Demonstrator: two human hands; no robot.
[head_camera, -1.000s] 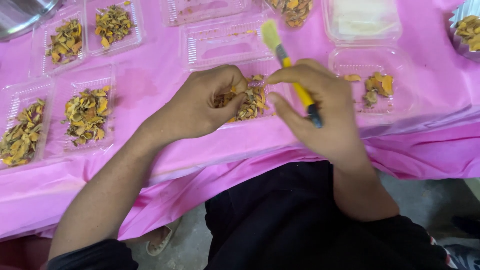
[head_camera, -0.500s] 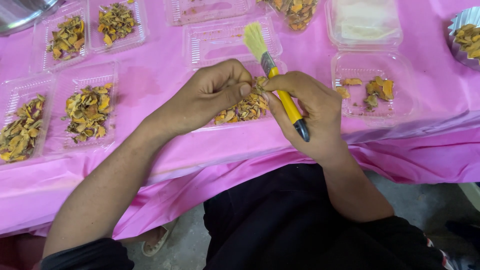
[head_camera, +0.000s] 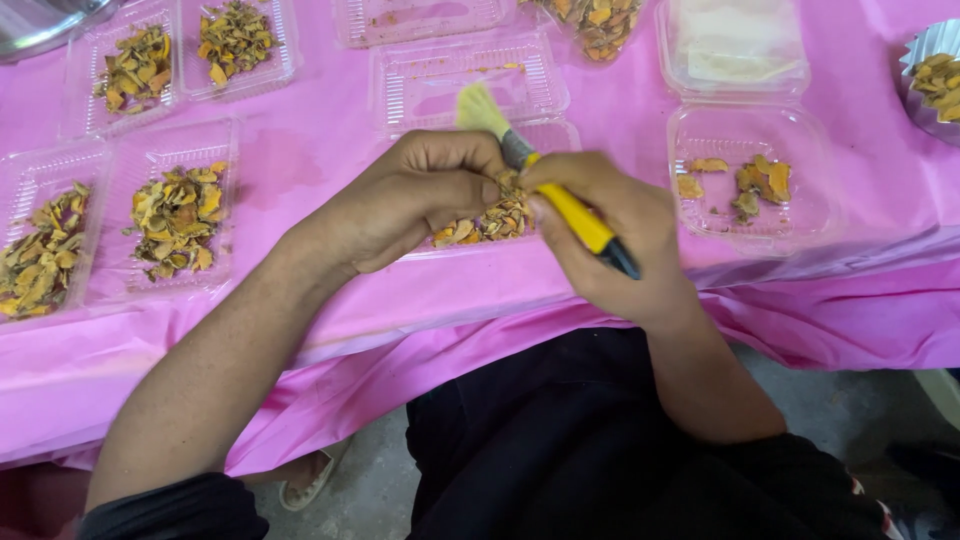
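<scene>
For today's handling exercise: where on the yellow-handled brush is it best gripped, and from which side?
Probably the yellow handle, just behind the metal ferrule, approached from the right, where the right hand pinches it now. The brush slants with its bristles up-left, beside the left hand.

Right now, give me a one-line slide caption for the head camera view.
Right hand grips a yellow-handled brush beside the left hand, above a clear tray of dried orange pieces on a pink tablecloth.

Both bare forearms reached forward, hands meeting close together. The left hand (head_camera: 415, 200) was curled, fingertips pinched near its thumb. The right hand (head_camera: 610, 235) was closed in a grip, knuckles up, thumb pressed inward
</scene>
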